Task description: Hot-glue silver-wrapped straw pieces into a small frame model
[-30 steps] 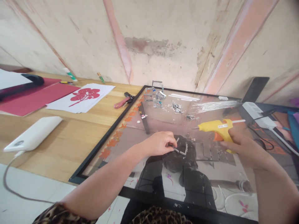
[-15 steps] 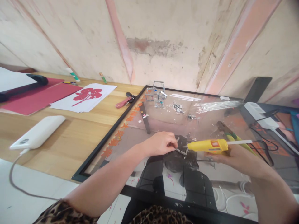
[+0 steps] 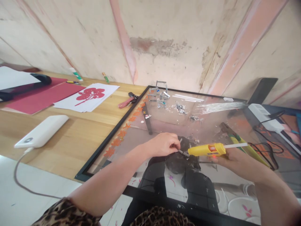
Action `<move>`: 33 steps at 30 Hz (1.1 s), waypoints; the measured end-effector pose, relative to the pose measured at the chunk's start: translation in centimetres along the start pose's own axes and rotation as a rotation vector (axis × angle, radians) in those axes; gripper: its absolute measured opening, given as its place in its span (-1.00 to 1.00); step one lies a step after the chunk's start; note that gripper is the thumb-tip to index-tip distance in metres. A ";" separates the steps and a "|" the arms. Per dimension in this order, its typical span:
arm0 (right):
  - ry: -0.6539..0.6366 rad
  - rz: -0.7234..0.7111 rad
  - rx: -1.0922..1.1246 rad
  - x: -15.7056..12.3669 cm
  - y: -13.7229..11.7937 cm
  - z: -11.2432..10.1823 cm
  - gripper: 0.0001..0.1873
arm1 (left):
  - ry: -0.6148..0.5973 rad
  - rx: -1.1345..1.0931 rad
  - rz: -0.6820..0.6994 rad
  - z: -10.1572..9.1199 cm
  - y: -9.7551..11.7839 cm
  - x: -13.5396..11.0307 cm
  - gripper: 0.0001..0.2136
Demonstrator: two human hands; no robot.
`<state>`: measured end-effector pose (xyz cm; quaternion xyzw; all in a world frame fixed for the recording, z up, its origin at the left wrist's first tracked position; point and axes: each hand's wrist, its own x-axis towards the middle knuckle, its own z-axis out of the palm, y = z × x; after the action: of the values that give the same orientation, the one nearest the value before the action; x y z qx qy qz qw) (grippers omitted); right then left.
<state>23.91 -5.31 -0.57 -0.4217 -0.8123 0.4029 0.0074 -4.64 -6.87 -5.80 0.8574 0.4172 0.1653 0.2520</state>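
Observation:
My left hand (image 3: 166, 144) pinches a small grey angled piece (image 3: 183, 153) above the glass tabletop (image 3: 162, 125). In my right hand (image 3: 229, 158) is a yellow hot glue gun (image 3: 207, 149), a white glue stick poking out of its back end. The gun's nozzle points left and meets or nearly meets the grey piece; I cannot tell whether they touch. A small red light glows on the gun's underside. Behind the right hand lie pliers (image 3: 235, 138) with yellow-green handles.
At the back of the glass stand small grey frames (image 3: 158, 94), with metal scraps (image 3: 180, 108), white sticks (image 3: 188, 98) and a bundle of thin wires (image 3: 218, 107). A power strip (image 3: 265, 116) sits right. On the wood at left lie a power bank (image 3: 42, 131), a red paper-cut flower (image 3: 90, 95) and red-handled cutters (image 3: 128, 101).
The glue gun has tipped nozzle-down slightly and shifted a little left. The grey piece has turned in my left fingers. The whole view has shifted a bit.

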 end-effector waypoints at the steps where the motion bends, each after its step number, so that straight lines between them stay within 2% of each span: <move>1: 0.005 -0.001 0.001 0.0 -0.1 0.0 -0.48 | 0.001 0.000 0.004 0.0 0.0 0.0 -0.87; 12: 0.004 0.021 -0.043 0.0 0.1 0.2 -0.56 | 0.010 -0.008 0.002 0.2 -0.2 0.0 -0.88; 26: 0.039 0.055 -0.112 0.0 0.0 0.2 -0.50 | 0.011 -0.005 0.008 0.3 -0.3 0.0 -0.87; 33: 0.052 0.053 -0.076 -0.1 0.0 0.3 -0.52 | 0.012 -0.005 -0.003 0.2 -0.3 0.0 -0.88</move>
<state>23.87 -5.57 -0.78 -0.4534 -0.8150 0.3608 0.0018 -4.74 -6.75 -6.11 0.8550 0.4198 0.1710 0.2519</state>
